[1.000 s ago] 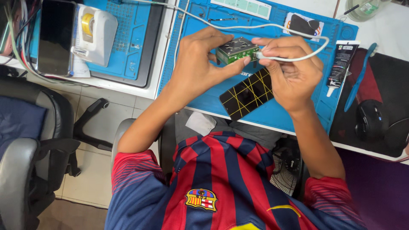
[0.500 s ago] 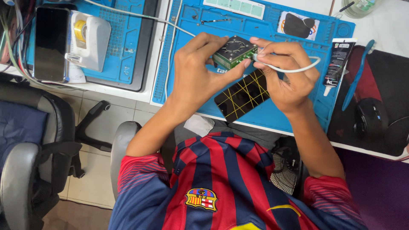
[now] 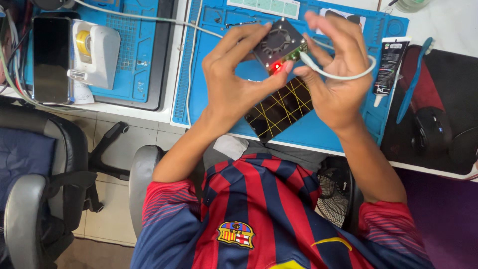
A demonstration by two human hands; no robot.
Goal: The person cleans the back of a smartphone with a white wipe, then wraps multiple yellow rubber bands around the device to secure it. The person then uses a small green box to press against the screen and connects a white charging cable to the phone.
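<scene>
Small dark square module (image 3: 279, 44) with a round fan grille on top and a red light lit at its near edge, held up above the blue mat (image 3: 318, 134) on the surface. My left hand (image 3: 238, 82) has its grip closed on the module, fingers along its left side, thumb at the lit corner. My right hand (image 3: 337, 74) pinches the white cable (image 3: 338, 75) at the module's right edge, upper fingers spread loose.
</scene>
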